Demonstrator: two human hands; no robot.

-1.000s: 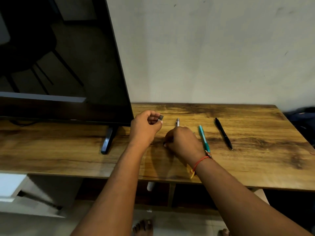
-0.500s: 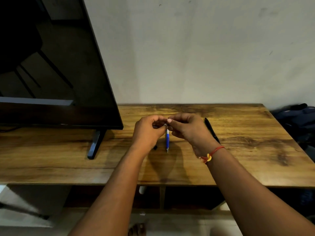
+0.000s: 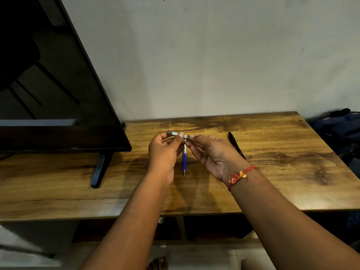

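Grey, stiff and, I judge, light, the small bar [image 3: 173, 133] is pinched in both grips: my left hand [image 3: 163, 152] on one end, my right hand [image 3: 214, 154] on the other, held level above the worktop [image 3: 272, 172]. It looks slick, so I'd take it by the ends. Forearms converge, wrists lifted, over a blue pen [image 3: 184, 160] lying below.

Readable text: none anywhere in view.
Grey bar [image 3: 175, 133]: no marking legible.
Blue pen [image 3: 184, 160]: nothing legible, too small.
Black pen [image 3: 235, 142]: no brand legible.
Television [image 3: 58, 84]: bezel dark, no logo readable.
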